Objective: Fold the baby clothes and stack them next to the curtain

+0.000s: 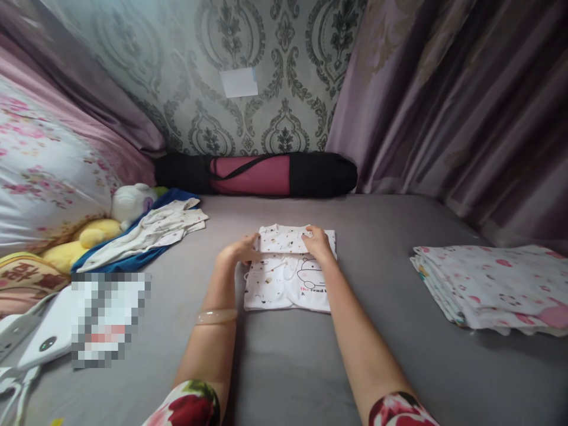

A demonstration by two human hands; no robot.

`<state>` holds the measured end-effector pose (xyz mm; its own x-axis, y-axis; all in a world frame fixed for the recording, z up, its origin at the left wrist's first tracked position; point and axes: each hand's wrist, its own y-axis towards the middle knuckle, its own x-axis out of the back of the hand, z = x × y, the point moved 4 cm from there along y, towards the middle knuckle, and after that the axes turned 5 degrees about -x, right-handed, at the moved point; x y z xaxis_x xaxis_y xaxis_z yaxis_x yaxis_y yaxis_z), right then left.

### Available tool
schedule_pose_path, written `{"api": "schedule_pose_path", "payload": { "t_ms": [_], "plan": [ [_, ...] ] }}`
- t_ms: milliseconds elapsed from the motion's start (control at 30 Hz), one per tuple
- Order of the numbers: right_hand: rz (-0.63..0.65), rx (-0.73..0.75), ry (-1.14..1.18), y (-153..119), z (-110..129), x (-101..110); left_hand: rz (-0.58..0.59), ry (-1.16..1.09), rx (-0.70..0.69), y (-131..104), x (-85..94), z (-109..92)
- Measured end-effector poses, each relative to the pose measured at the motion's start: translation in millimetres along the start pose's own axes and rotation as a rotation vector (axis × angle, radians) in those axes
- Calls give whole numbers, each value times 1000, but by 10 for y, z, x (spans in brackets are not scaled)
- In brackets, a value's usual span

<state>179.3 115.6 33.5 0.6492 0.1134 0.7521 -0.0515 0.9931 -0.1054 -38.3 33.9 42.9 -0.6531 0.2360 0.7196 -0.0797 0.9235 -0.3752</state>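
Note:
A small white baby shirt [268,287] lies partly folded on the grey bedding, with tiny prints, a line-drawn animal and red and black letters on its front. Its upper part is turned down over the lower part, leaving a crosswise edge. My left hand [245,249] is closed at the left side of this fold, its fingertips partly hidden against the cloth. On the fold's upper right, my right hand [318,242] pinches the fabric with bent fingers. My right forearm covers part of the print.
At right sits a stack of folded printed cloths [497,284]. Left are a spread garment [151,231] on blue cloth, plush toys [133,203], a white phone-like device [53,325] with cables and a blurred item [110,319]. A black-and-pink long bag [257,176] lines the wall.

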Motion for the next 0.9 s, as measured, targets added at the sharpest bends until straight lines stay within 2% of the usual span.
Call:
{"api": "schedule_pose_path", "payload": {
  "t_ms": [100,200,367,467,733,833,900],
  "plan": [
    [13,5,17,4,-9,13,-25,-156,7,-8,36,30],
    [14,17,46,13,-9,8,-108,-273,7,15,76,24],
    [-37,48,106,21,12,-9,-340,20,110,129,31,-37],
    [-58,71,127,26,22,-17,-425,119,155,177,-44,-53],
    [-111,111,-104,-56,7,-37,-446,85,177,226,-73,54],
    [-154,154,-191,-110,34,-13,-459,94,181,208,-49,44],
    [-219,180,-253,-142,80,9,-513,106,158,173,-12,-14]
  ]
}}
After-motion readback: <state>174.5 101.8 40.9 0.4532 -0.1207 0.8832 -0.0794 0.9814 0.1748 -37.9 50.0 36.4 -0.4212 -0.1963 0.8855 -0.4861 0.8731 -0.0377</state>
